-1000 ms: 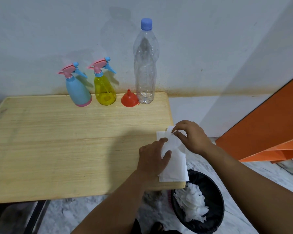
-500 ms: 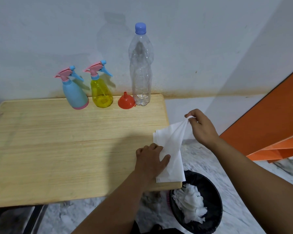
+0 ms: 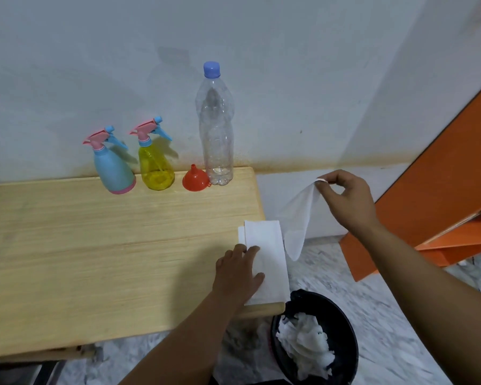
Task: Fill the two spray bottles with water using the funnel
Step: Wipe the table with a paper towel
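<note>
Spray bottles: the blue spray bottle (image 3: 114, 170) and the yellow spray bottle (image 3: 156, 165) stand upright side by side at the tabletop's far edge, caps on.
Funnel: the red funnel (image 3: 195, 179) sits mouth down just right of the yellow bottle, beside the clear water bottle (image 3: 217, 129), which looks almost empty.
Change: one tissue sheet (image 3: 299, 218), half a second ago still joined to the tissue stack (image 3: 264, 259), now hangs free past the tabletop's right edge.
Right hand (image 3: 342, 201): pinches the sheet's top corner between thumb and forefinger, the other fingers loosely curled.
Left hand (image 3: 238, 276): lies flat, fingers straight, pressing the stack down at the tabletop's near right corner.
Bin (image 3: 314, 343): on the floor below that corner, holding crumpled tissue.
Meaning for the task: the filling appears done; the sheet is probably for wiping.
</note>
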